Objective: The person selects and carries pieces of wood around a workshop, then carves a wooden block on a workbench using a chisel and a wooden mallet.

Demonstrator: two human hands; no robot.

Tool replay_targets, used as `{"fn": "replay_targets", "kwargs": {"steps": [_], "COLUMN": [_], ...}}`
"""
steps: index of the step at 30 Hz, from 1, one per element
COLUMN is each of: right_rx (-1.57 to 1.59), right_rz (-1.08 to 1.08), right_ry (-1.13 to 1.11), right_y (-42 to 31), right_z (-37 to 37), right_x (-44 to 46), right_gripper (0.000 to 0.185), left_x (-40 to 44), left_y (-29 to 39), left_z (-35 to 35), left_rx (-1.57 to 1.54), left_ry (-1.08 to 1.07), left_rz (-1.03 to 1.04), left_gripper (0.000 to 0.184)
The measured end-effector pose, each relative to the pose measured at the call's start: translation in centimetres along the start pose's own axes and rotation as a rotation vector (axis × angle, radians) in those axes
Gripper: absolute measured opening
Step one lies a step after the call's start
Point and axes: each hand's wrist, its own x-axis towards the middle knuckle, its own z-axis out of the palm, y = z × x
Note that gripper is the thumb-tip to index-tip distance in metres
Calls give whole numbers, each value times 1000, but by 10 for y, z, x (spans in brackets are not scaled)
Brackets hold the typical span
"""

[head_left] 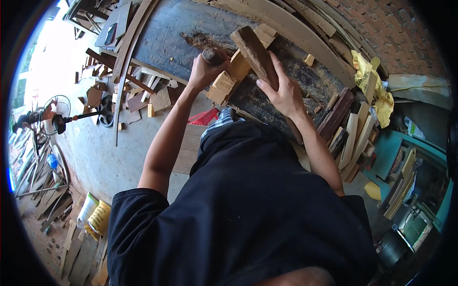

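Note:
My left hand (205,72) is closed around a chisel (213,56), whose round wooden handle end points up at me; its blade is hidden beneath the fist. Under and beside that hand lies a pale piece of wood (239,66) with a notched, blocky near end, set across the dark workbench (164,40). My right hand (286,95) grips a thick, worn wooden block (255,52) used like a mallet, its far end raised above the pale wood. The block and the chisel handle are apart.
Wood offcuts (160,99) litter the floor at left, near a standing fan (55,107). Stacked wood strips (355,133) and a yellow sack (374,88) lie at right. A small wood chunk (309,59) sits on the bench. A green machine frame (386,150) stands lower right.

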Motion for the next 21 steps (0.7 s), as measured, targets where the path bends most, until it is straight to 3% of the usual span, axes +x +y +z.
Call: {"fn": "replay_targets", "kwargs": {"steps": [4,6,10,12,13,14,16,18,21], "right_rx": [12,50,138,55,-107,-110,-143,-68,39], "right_rz": [76,-91,-144,-299,-220,-224,-55,-67,-324], "right_ry": [-70,20,57,127,13,13,-194,-145,121], "right_y": [-4,-16,-63,-65,-60,-58,-55,-59,-63], "right_z": [1,0,-12,-4,0,-2,-5,-5,4], "right_x": [-3,3,14,15,12,13,20,18,21], "right_gripper": [75,76,78,79,79,79,74,75,78], "left_x": [-7,-8,-7,-1,-4,-6,-8,-12,-8], "left_y": [13,25,33,7,8,8,9,3,12], "left_z": [13,16,24,29,33,35,34,33,36], "left_rx": [165,194,210,350,269,267,269,237,253], "left_ry": [24,21,34,77,83,87,79,60,110], "left_rz": [-8,30,10,207,219,221,100,46,122], "left_gripper": [21,22,27,34,37,37,39,39,38]}}
